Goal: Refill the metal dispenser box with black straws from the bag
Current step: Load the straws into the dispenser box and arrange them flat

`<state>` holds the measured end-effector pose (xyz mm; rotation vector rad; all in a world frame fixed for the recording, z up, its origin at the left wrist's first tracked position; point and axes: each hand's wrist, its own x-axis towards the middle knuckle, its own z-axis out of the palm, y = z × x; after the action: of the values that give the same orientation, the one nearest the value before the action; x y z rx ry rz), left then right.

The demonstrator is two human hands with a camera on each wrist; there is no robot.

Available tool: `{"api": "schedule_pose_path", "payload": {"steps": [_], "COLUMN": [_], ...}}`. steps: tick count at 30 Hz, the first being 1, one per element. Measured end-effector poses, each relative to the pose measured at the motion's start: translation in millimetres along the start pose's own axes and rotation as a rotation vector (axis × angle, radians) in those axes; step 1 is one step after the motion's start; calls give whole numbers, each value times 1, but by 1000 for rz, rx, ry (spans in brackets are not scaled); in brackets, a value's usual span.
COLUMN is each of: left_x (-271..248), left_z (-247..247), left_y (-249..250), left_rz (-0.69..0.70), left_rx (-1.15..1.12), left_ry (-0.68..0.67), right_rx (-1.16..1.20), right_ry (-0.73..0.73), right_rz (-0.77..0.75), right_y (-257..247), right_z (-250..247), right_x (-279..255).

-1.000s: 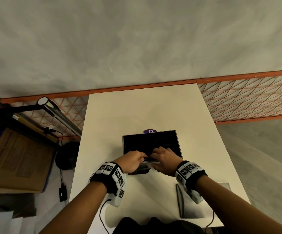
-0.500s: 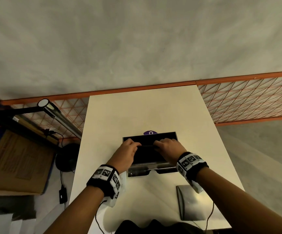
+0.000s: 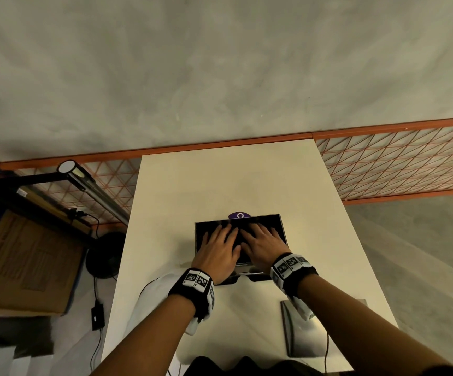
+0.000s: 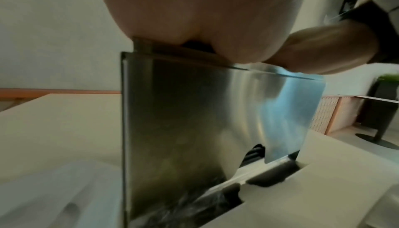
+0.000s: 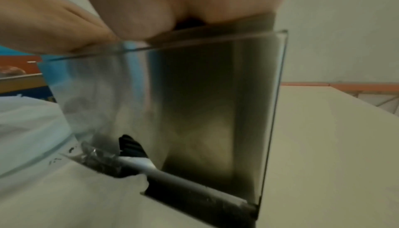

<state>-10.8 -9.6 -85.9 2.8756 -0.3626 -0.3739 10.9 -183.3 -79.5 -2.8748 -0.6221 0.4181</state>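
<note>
I am laying my left hand [image 3: 218, 252] and my right hand [image 3: 263, 246] flat, side by side, over the open top of the metal dispenser box [image 3: 283, 229], which is standing in the middle of the white table [image 3: 219, 183]. My fingers are lying straight and spread on the dark mass of black straws [image 3: 206, 229] filling the box, gripping nothing. From my wrists, my palms are pressing on the rim, and a few straw ends are showing in the slot at the foot of the shiny front wall. The clear bag [image 3: 149, 302] is lying crumpled under my left forearm, and a flat metal lid [image 3: 306, 337] is resting near the table's edge under my right forearm.
</note>
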Motion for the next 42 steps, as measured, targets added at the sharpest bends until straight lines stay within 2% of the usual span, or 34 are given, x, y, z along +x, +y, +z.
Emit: {"api": "schedule_pose_path", "payload": {"steps": [4,9,11,14,16,19,21,24,26,29,31,34,37,39,40,42], "left_x": [0,-10,-13,-18,-22,-22,-18,-11,-7,-2,0,-2,-13,-21,-24,-26], "left_z": [7,7,3,-7,-13,-14,-12,-15,-17,-16,-12,-6,-6,-12,-16,-27], "left_y": [-1,-2,-3,-1,2,5,3,1,-2,-6,-6,-2,-2,-8,-13,-25], "left_rz": [36,71,74,98,128,97,97,52,11,24,33,31,51,73,66,-68], "left_rx": [57,37,-32,-30,-7,-80,-44,-75,-101,-104,-105,-103,-115,-146,-156,-134], "left_ry": [-30,55,109,202,198,-21,-97,-93,-1,164,124,-12,-46,56,154,326], "right_rx": [-31,-121,-110,-125,-90,-56,-69,-134,-126,-15,-4,-18,-105,0,62,116], "right_ry": [-74,-56,47,282,323,158,29,-55,47,190,144,-29,-96,20,148,405], "right_rz": [17,-54,-41,-65,-114,-144,-105,-173,-184,-75,-55,-35,-120,-98,-81,15], "right_y": [-1,1,0,-3,-7,-14,-14,-8,-6,-7,-8,-8,-7,-2,4,20], "right_z": [2,7,3,-2,2,10,11,5,-1,-9,-10,-6,6,1,-3,-13], "right_x": [-5,-17,-21,-28,-33,-35,-34,-30,-26,-15,-7,-8,-16,-24,-27,-29]}}
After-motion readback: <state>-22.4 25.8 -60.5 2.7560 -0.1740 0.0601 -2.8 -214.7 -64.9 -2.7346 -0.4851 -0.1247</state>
